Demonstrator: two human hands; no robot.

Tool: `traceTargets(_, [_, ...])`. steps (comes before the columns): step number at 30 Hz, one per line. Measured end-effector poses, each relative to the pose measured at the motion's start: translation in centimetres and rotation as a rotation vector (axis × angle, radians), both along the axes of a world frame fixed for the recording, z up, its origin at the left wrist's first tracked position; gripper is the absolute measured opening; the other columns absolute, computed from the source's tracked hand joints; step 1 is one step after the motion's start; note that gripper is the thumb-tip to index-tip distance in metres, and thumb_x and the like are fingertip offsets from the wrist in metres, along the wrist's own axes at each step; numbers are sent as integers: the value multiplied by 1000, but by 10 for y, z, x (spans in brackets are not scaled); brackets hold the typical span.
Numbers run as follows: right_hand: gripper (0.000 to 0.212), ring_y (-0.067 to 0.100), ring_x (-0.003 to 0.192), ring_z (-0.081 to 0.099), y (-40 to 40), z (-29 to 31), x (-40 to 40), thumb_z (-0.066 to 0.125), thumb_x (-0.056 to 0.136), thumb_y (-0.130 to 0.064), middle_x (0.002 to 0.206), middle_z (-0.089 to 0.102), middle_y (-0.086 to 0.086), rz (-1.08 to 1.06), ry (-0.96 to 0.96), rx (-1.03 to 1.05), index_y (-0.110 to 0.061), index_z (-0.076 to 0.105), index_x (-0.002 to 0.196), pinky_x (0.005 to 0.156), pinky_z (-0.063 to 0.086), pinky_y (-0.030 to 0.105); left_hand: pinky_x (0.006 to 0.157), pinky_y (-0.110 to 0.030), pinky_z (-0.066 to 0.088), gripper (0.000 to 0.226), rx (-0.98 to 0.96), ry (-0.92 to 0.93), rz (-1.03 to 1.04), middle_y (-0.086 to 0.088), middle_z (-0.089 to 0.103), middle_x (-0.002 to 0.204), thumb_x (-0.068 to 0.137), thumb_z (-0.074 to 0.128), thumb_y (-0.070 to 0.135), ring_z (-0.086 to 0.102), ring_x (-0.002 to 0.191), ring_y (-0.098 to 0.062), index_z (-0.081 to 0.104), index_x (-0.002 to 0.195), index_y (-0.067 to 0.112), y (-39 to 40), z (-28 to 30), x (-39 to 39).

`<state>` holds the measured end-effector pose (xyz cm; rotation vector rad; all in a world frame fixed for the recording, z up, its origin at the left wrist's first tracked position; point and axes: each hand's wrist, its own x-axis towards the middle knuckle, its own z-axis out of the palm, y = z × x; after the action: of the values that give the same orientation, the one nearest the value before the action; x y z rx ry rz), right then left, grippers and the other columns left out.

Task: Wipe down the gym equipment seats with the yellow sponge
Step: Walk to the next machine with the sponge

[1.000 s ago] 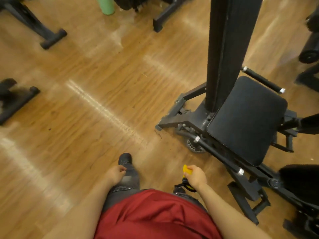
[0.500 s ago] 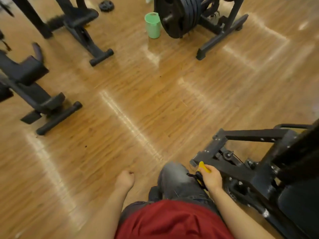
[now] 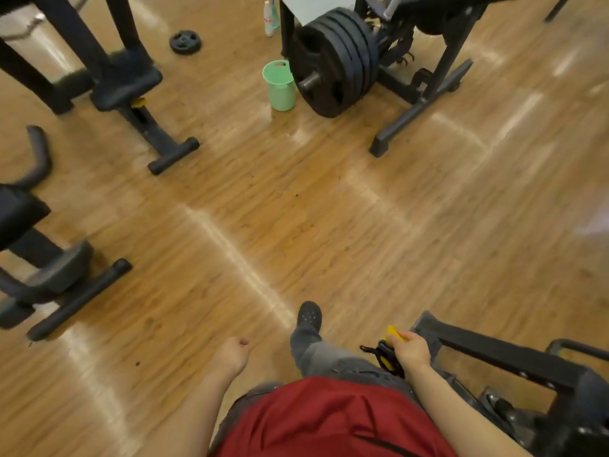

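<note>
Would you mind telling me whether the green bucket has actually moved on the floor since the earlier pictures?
No. The green bucket stands right beside the stack of weight plates, as it did half a second ago; only the head camera has swung, shifting both together in the frame.

I count one yellow sponge (image 3: 395,334), one green bucket (image 3: 280,85), one loose weight plate (image 3: 185,43) on the floor, one bottle (image 3: 269,18), two hands in view.

A gym: stacked weight plates (image 3: 336,61) on a machine, a loose plate (image 3: 185,43) on the wood floor (image 3: 296,209), padded seats (image 3: 127,85) on black frames, and what may be a bench (image 3: 19,216) at left, blurred.
</note>
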<state>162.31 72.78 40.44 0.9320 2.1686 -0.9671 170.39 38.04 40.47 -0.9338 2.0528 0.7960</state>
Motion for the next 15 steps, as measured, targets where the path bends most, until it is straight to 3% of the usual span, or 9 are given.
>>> traceTargets(8, [17,32,77,65,34,12,-156,64,90,-28,80,69,14,-188,40,-122,-12,66,94,67,52,40,88,-27,42,33,-22,153,-203,-11,59,129,99,41,18,55,119,-27,57,126,8,22,25,-240])
traceTargets(11, [27,33,75,64,59,5,-184,65,89,-30,81,69,23,-362,74,-148,-4,71,86,64,44,36,93,-29,42,32,3,198,-285,-11,60,128,99,42,18,54,118,-27,60,123,8,56,23,-325])
traceTargets(13, [41,30,65,57,73,1,-199,62,91,-34,72,63,30,-440,68,-170,4,67,76,60,36,34,91,-29,43,31,21,195,-346,-12,63,124,98,45,19,57,115,-28,63,119,7,86,20,-378])
traceTargets(15, [41,26,61,51,88,-5,-217,59,93,-33,62,55,22,-491,43,-200,-1,61,68,58,32,33,85,-29,43,28,53,166,-434,-15,67,114,97,47,18,60,109,-29,67,112,5,120,15,-432])
